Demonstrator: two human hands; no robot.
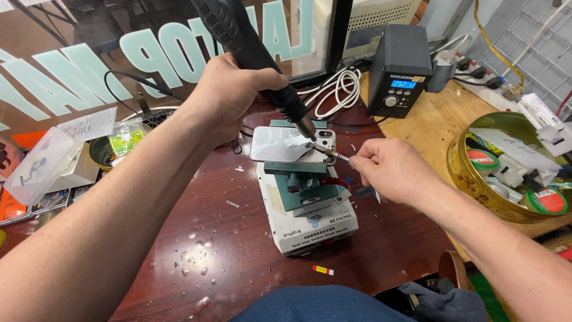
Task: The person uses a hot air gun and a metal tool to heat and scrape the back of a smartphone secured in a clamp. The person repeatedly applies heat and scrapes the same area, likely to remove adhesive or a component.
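Left hand [229, 89] wrapped around black hot-air gun [250, 50], nozzle angled down at camera corner of phone [292, 145]. Right hand [387, 167] pinched on thin metal tool [336, 156], tip touching same corner, just beside nozzle. Phone face down, white back up, clamped on green fixture atop white machine [310, 223] on dark red table [208, 256]. Behind, black station [398, 68] with blue display, white cable [336, 89] coiled beside it. Far right, gold bowl [471, 191] of tape rolls.

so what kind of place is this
Probably a phone repair bench. The left hand aims a hot air gun at a phone clamped on a fixture, the right hand works a pick, and a rework station sits behind.
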